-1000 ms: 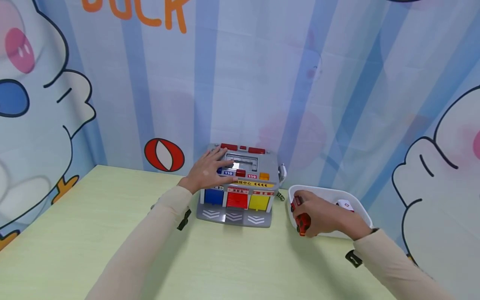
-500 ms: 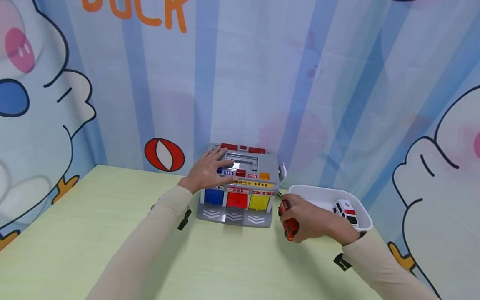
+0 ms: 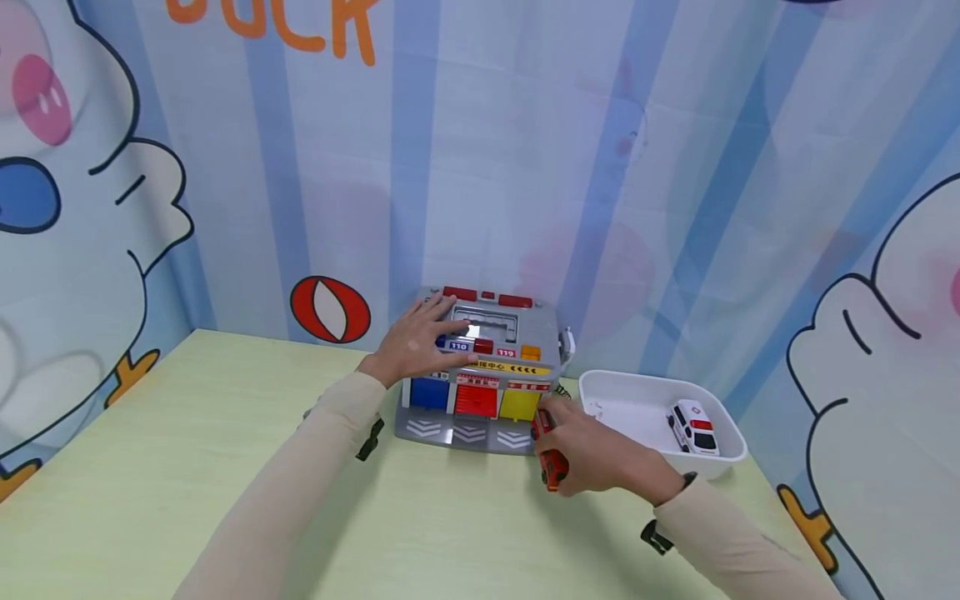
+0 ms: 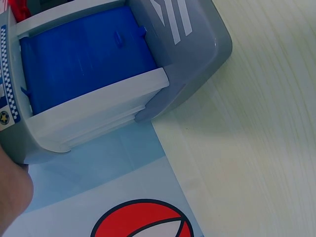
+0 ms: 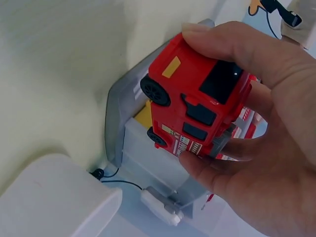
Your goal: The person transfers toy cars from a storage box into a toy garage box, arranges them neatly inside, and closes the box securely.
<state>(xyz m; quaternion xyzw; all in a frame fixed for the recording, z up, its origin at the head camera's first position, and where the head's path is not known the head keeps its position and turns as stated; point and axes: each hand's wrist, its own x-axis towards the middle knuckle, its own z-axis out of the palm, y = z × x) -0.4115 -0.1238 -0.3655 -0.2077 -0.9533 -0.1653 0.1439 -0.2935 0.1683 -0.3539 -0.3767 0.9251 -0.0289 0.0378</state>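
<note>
While the roof of a boxy grey plastic toy garage (image 3: 495, 369) is touched by the spread left hand (image 3: 412, 348), the right side is occupied by a white oblong plastic tub (image 3: 630, 414) with a white toy ambulance (image 3: 693, 427) inside. Broad room is offered in front by the pale tabletop (image 3: 435, 525). Near the garage's right front edge, a glossy red, black-wheeled toy vehicle (image 5: 192, 98) is pinched by the right hand (image 3: 600, 454).
</note>
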